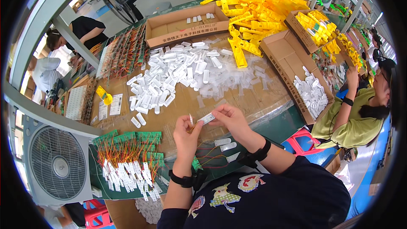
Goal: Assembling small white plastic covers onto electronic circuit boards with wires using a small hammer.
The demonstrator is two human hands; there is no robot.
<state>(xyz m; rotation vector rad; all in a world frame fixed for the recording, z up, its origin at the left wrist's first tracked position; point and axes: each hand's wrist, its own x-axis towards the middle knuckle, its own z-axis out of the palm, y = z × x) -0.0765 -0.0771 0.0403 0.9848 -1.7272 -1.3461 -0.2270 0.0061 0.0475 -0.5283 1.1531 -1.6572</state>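
Above the near edge of the cardboard-covered table, my two hands are close together. My right hand (232, 121) pinches a small pale plastic cover (207, 118), which points toward the left hand. My left hand (185, 133) is closed, thumb against fingers, on a thin white piece (190, 119) seen edge-on; its exact kind is unclear. Just to the right of my left forearm lie white covers (228, 146) with red and yellow wires running to a green circuit board (196, 163). A heap of white plastic covers (169, 74) spreads beyond my hands.
Green circuit boards (146, 137) wired to white strips (127, 174) lie at the left. Yellow plastic housings (263, 8) pile up at the back. Cardboard boxes (186, 29) stand behind and right. A box fan (59, 161) stands left; a co-worker (356, 110) sits right.
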